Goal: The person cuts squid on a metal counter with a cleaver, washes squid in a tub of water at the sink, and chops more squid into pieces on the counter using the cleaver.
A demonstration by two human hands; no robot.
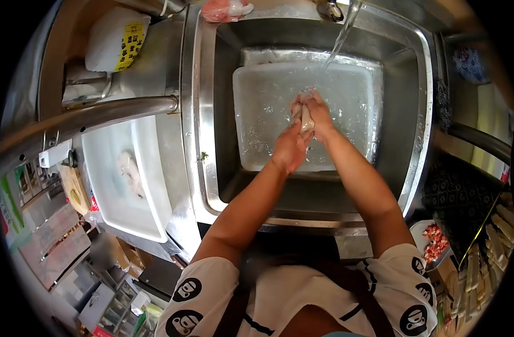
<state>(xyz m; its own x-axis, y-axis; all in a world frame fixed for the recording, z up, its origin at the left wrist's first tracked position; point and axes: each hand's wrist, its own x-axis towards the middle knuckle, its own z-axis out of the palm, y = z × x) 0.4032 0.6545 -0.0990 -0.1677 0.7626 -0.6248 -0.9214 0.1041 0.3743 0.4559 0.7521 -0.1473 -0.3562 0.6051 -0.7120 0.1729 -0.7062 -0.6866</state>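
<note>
In the middle of the sink (402,140), I see through my head camera a white tub (239,121) with water in it, and both hands of the person are over this tub. The left hand (291,147) comes from the near side, and the right hand (320,115) is a little farther and more to the right. They hold together one pale, soft piece (307,122). The fingers of both hands are bent and closed around it, so I say that they grip it; some fingertips are hidden from me. The piece is between the two palms, and I cannot tell if its lower part touches the water.

From the tap (330,10), a clear stream (342,38) falls into the tub, beyond the hands and to the right. Small bubbles are on the water around the fingers. A red bag (223,10) lies at the far left corner of the sink, and a green scrap (204,156) is on the left rim. On the left counter stands a second tub (150,163), where more pale food (131,174) lies, well apart from the hands.
</note>
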